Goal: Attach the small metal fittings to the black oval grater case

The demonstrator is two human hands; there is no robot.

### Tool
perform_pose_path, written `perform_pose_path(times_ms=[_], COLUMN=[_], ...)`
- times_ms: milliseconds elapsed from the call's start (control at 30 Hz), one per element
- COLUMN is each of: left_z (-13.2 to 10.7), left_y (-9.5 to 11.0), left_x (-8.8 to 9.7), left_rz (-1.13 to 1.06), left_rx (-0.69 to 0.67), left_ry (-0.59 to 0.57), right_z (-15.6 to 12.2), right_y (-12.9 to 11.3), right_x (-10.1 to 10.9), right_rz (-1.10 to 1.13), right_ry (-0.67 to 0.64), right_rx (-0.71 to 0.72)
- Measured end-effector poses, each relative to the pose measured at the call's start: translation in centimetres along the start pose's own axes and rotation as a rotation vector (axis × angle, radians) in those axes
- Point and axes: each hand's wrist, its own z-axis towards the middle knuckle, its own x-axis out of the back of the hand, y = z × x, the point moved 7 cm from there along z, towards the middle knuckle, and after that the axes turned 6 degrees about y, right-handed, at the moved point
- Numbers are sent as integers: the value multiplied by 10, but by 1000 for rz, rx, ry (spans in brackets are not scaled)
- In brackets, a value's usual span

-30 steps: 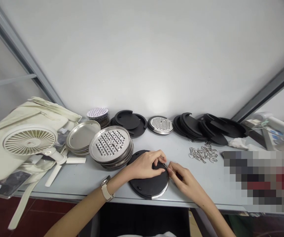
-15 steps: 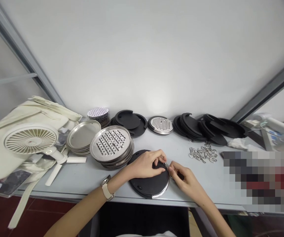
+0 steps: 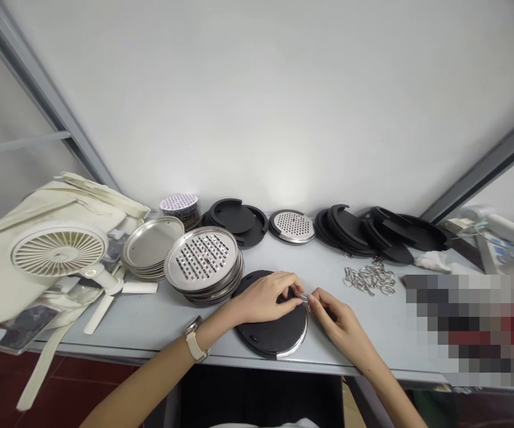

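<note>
A round black disc (image 3: 270, 336) with a shiny metal rim on its right side lies near the table's front edge. My left hand (image 3: 268, 297) rests over it, thumb and fingers pinched at one end of a thin bent wire loop (image 3: 304, 298). Just off the disc's right edge, my right hand (image 3: 335, 318) pinches the other end of that wire loop. The fingertips partly hide the loop, so whether it is hooked to the disc cannot be made out. Similar wire loops (image 3: 368, 279) lie in a pile beyond my right hand.
Left of the disc stands a stack of metal grater plates (image 3: 201, 261), beside a stack of plain metal plates (image 3: 152, 244). Black discs (image 3: 348, 229) and a perforated disc (image 3: 292, 226) line the wall. A white fan (image 3: 60, 249) lies at left.
My right hand has shifted slightly right from the disc's edge, and more of the wire loop shows between my two hands. My left hand stays about where it was.
</note>
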Motion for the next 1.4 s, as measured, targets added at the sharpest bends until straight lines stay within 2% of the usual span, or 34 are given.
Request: perform_pose_path(times_ms=[267,467,667,833,967,1400], left_z=[3,3,3,3,2,0], left_y=[-3,-6,-8,-9,-10,-5], left_x=[2,4,2,1,-1,-4], left_rz=[-34,-27,-44,-60,-68,-20], left_rx=[16,32,42,37,50,19], left_ry=[46,66,48,44,35,-38], right_z=[-1,-1,-2,-2,-1,-2], right_y=[-6,-15,-21,-22,-19,-16], right_x=[-4,-1,2,-1,0,-2], right_rz=[-31,-170,-144,-110,-128,-195], right_ry=[-50,10,34,-18,-10,-39], right_rx=[44,107,195,159,131,161])
